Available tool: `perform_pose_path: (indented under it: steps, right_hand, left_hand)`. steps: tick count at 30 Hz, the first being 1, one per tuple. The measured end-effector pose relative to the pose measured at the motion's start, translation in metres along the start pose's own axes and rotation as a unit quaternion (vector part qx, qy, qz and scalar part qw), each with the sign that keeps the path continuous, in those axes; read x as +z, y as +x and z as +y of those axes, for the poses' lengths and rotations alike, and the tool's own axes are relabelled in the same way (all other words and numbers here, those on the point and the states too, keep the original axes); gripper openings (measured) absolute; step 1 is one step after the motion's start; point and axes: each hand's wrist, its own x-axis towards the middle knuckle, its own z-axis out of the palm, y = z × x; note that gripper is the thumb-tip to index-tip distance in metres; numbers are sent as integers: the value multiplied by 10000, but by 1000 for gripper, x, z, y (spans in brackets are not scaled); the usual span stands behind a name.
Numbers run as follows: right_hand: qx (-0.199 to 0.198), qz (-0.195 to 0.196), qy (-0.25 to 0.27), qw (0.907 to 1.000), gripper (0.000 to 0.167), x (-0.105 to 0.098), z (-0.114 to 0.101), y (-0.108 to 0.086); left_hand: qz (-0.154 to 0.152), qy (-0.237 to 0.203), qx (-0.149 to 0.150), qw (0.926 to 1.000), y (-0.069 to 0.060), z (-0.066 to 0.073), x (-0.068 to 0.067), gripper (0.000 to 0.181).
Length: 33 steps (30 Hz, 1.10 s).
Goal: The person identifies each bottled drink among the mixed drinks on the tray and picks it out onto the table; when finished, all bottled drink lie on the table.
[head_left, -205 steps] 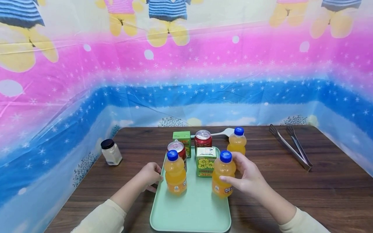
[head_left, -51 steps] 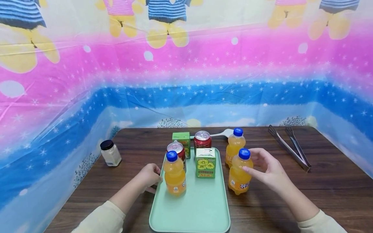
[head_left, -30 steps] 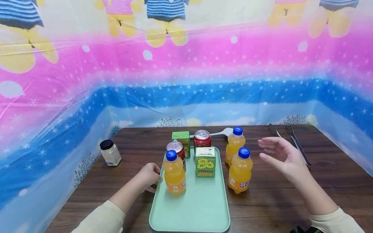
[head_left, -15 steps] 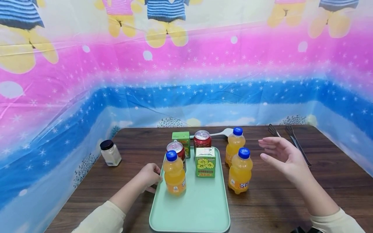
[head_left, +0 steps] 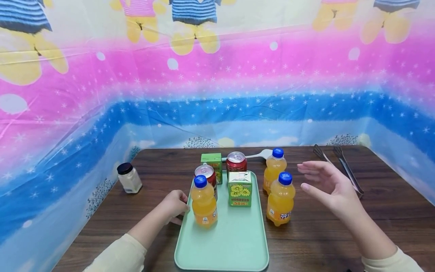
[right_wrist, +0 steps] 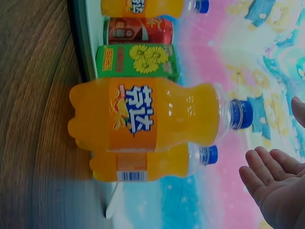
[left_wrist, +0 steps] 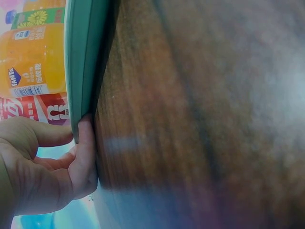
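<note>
Pinching tray [head_left: 224,245] edge with left grip [head_left: 175,206], right grip [head_left: 334,190] hangs spread, empty, maybe partway: two bottles [head_left: 280,206] off, third bottle [head_left: 204,206] on.

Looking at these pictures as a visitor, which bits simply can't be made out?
- White utensil, head view: one end hidden behind the far green carton.
- Far red can, head view: lower part hidden by the near green carton.
- Tongs, head view: partly covered by the right hand.
- Jar's label, head view: too small to read.
- Right hand, right wrist view: cut off by the edge.
</note>
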Motion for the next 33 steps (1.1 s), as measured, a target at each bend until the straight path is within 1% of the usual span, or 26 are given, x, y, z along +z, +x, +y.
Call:
perform_pose_path:
  steps: [3, 10, 12, 15, 16, 18, 22, 25, 31, 33]
  right_hand:
    - [-131, -94, 212, 9996, 51, 3, -4, 0]
    - [-137, -237, 223, 9994, 53, 14, -13, -4]
    - [-278, -309, 302, 9987, 54, 17, -16, -4]
    - [-523, -372, 187, 9978, 55, 21, -19, -5]
    - [-607, -410, 232, 9970, 55, 22, -20, -5]
    - [-660, -453, 265, 9964, 55, 24, -22, -6]
    - [-638, -544, 295, 9960, 56, 29, -24, -8]
    - [-577, -597, 200, 9963, 57, 33, -26, -10]
    - [-130, -754, 5, 9971, 55, 42, -29, -13]
    - [-80, -804, -13, 9967, 54, 45, -29, -14]
  left_hand:
    - [-3, 2, -3, 10000, 0, 0, 0, 20]
    - [-3, -18, -18, 10000, 1, 0, 0, 20]
    - [0, -25, -10, 10000, 1, 0, 0, 20]
    - [-13, -25, 2, 10000, 1, 0, 0, 20]
    - [-16, -23, 2, 10000, 1, 0, 0, 19]
    - [-19, -28, 1, 10000, 1, 0, 1, 19]
    - [-25, -28, -9, 10000, 1, 0, 1, 19]
    - [-15, -23, -1, 10000, 2, -1, 1, 19]
    - [36, 12, 12, 10000, 3, -1, 2, 20]
    - [44, 14, 20, 10000, 3, -1, 2, 20]
